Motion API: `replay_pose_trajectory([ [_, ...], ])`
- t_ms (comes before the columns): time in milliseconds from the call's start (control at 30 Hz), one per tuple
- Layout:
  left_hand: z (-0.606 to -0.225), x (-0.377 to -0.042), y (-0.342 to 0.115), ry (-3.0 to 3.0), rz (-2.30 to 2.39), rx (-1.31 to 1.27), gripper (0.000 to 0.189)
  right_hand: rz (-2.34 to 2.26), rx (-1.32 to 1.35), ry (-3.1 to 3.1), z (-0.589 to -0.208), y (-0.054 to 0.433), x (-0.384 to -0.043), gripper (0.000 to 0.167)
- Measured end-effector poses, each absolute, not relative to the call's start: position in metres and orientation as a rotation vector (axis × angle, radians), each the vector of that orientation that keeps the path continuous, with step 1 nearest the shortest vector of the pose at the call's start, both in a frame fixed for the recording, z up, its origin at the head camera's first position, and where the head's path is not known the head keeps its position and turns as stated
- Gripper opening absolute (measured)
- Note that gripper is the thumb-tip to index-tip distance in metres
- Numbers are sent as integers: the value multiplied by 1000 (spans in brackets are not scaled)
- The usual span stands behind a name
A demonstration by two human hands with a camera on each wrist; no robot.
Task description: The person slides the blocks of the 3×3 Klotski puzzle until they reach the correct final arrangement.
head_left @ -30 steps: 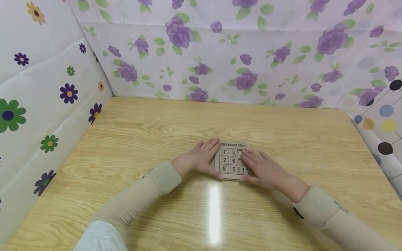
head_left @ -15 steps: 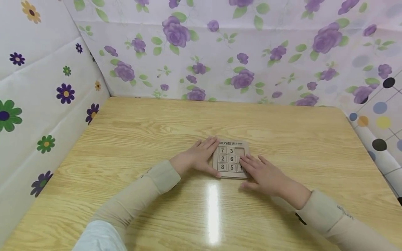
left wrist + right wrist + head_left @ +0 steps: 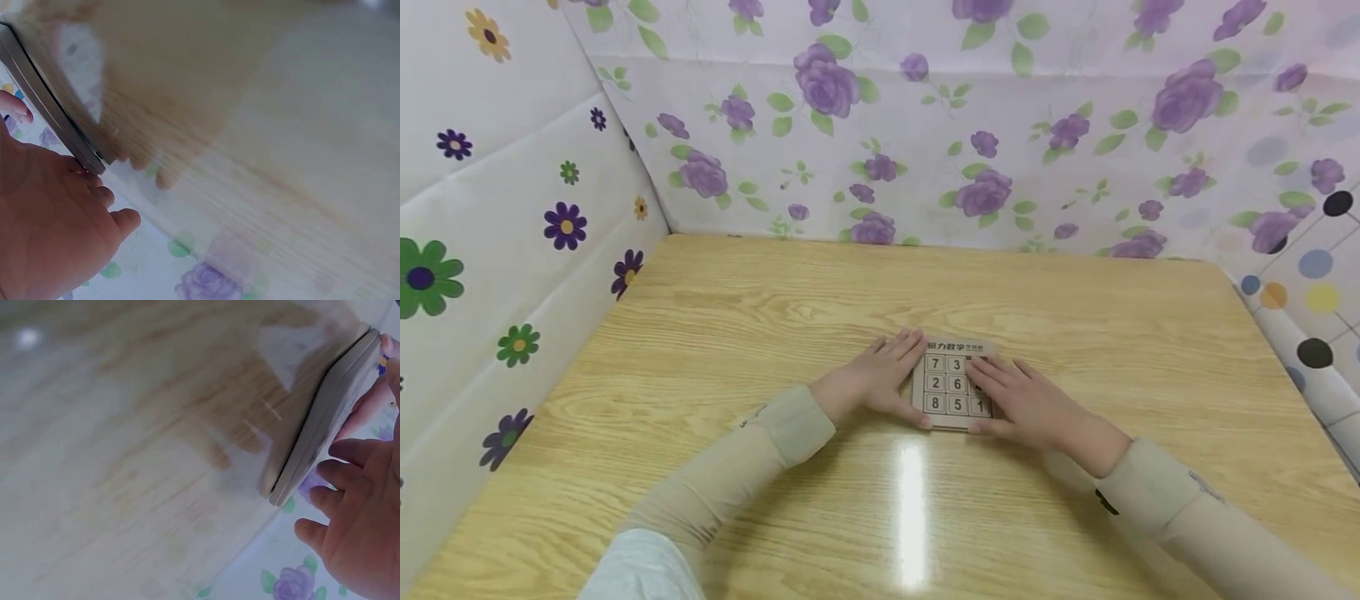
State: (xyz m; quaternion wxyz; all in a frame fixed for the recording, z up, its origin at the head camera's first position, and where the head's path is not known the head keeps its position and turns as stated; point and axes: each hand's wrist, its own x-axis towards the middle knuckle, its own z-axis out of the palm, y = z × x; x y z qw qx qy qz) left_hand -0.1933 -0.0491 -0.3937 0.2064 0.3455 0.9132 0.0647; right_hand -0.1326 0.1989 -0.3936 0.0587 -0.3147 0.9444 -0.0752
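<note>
A number sliding puzzle (image 3: pixel 951 421) with a wooden-looking frame lies flat on the table, its numbered tiles in a three-by-three grid. My left hand (image 3: pixel 880 379) rests along its left side, fingers stretched to the upper left corner and thumb at the lower left one. Fairly straight fingers of my right hand (image 3: pixel 1033 404) reach over the right column, the tips at the top right cell and the thumb by the bottom edge. They partly hide that column. Both wrist views show the puzzle's thin edge beside the left hand (image 3: pixel 62 212) and the right hand (image 3: pixel 362 506).
The glossy wood-grain table (image 3: pixel 737 308) mirrors the hands and a bright light streak. A purple-flowered cloth (image 3: pixel 910 150) hangs behind the table. Another flowered cloth (image 3: pixel 512 250) borders the left side, and a dotted cloth (image 3: pixel 1315 308) the right.
The right fingertips slid a right-column tile from the top cell toward me to the middle cell, then returned up to the top cell. The left hand stays in place at the puzzle.
</note>
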Motion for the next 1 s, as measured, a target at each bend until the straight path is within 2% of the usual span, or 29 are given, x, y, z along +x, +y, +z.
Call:
replay_pose_trajectory([
  [500,-395,-193,-48,2555,138,958,124,-209,-954,2827,-396,187,-143,78],
  [1000,-395,-193,-48,2556,168,957,126,-201,-968,2836,-396,212,-143,78],
])
